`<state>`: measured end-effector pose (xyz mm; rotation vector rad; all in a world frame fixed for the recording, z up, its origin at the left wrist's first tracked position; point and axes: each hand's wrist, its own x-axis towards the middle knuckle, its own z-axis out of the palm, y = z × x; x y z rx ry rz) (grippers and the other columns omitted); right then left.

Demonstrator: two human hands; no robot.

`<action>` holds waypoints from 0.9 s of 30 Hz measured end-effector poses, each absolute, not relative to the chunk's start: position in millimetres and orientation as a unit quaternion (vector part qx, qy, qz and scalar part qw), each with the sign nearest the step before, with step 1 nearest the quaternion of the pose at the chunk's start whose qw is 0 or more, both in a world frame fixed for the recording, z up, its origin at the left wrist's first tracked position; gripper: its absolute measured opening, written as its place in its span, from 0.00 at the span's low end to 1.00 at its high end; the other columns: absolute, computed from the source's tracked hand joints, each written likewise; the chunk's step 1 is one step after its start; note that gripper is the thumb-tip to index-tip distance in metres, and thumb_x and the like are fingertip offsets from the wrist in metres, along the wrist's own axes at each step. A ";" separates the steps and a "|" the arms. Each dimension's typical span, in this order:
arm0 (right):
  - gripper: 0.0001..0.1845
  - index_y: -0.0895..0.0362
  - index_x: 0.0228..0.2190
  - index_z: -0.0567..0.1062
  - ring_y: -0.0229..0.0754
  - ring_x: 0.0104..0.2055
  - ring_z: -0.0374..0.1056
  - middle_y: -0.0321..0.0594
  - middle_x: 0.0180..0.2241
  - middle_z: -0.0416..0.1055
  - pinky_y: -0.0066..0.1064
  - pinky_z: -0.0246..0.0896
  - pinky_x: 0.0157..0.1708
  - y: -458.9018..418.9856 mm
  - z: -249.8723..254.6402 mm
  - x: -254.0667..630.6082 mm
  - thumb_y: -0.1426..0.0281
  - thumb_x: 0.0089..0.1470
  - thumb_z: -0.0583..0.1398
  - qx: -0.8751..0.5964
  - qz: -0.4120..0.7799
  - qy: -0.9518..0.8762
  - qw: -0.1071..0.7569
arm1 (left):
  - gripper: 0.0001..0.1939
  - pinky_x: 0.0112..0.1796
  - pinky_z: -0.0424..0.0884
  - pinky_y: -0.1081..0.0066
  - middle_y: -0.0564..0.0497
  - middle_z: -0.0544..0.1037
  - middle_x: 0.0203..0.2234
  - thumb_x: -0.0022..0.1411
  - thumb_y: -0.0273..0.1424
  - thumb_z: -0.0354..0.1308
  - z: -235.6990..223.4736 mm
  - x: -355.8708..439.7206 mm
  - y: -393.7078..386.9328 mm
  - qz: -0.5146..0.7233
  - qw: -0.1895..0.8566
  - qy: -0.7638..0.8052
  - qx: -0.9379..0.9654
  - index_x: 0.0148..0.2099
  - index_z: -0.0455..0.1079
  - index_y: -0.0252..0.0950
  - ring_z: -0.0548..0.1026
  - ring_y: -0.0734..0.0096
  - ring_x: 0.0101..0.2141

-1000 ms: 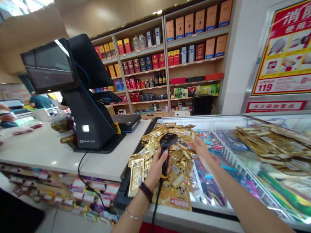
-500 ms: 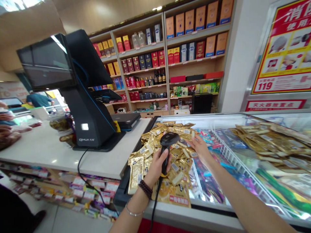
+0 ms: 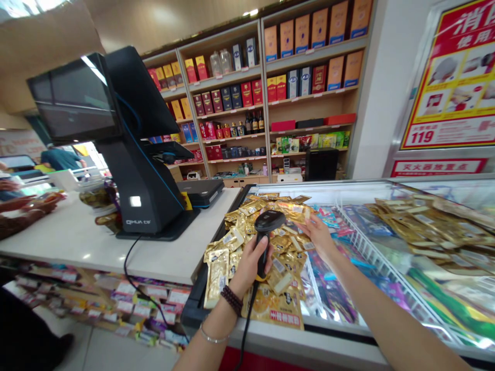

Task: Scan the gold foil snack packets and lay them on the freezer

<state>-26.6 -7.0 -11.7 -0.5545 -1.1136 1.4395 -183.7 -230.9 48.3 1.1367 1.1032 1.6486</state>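
Observation:
My left hand (image 3: pixel 249 262) is wrapped round the handle of a black barcode scanner (image 3: pixel 269 220), whose head points away over a heap of gold foil packets (image 3: pixel 237 234). The scanner's cable hangs down past my left wrist. To the right of the scanner, my right hand (image 3: pixel 317 234) pinches the edge of one gold packet (image 3: pixel 297 211) at the far side of the heap. A faint reddish glow shows on that packet. Beneath the heap's near end lies a larger gold bag (image 3: pixel 282 307) with red lettering.
The packets rest on a glass-topped freezer (image 3: pixel 328 322) with a wire divider (image 3: pixel 367 252) inside. More gold packets (image 3: pixel 436 226) lie to the right. At left, a black cash register (image 3: pixel 143 170) stands on a white counter (image 3: pixel 93 247). A person (image 3: pixel 64 157) is in the background.
The packet by my right hand now shows a reddish glow. My hands and the scanner have barely moved. At far left, another person's hands have come further over the counter.

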 end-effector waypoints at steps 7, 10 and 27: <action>0.26 0.46 0.44 0.86 0.57 0.51 0.88 0.38 0.47 0.89 0.57 0.79 0.67 -2.0 -16.8 -27.1 0.53 0.46 0.82 -0.229 0.619 -0.481 0.577 | 0.36 0.20 0.56 0.75 0.56 0.75 0.27 0.61 0.66 0.73 45.8 -183.2 -230.8 0.634 0.428 0.432 0.477 0.40 0.70 0.38 0.66 0.81 0.16; 0.26 0.45 0.45 0.85 0.57 0.52 0.88 0.37 0.47 0.89 0.57 0.78 0.68 -2.1 -16.6 -27.1 0.53 0.46 0.82 -0.228 0.621 -0.480 0.576 | 0.36 0.20 0.56 0.74 0.56 0.76 0.27 0.61 0.66 0.72 44.9 -183.6 -230.8 0.625 0.432 0.428 0.489 0.40 0.69 0.38 0.65 0.81 0.16; 0.20 0.47 0.44 0.84 0.56 0.50 0.88 0.38 0.43 0.89 0.53 0.83 0.62 -4.9 -9.0 -28.2 0.58 0.51 0.80 -0.234 0.628 -0.454 0.587 | 0.37 0.20 0.56 0.74 0.57 0.74 0.27 0.59 0.67 0.73 49.3 -182.9 -233.1 0.638 0.434 0.428 0.471 0.44 0.73 0.37 0.65 0.81 0.16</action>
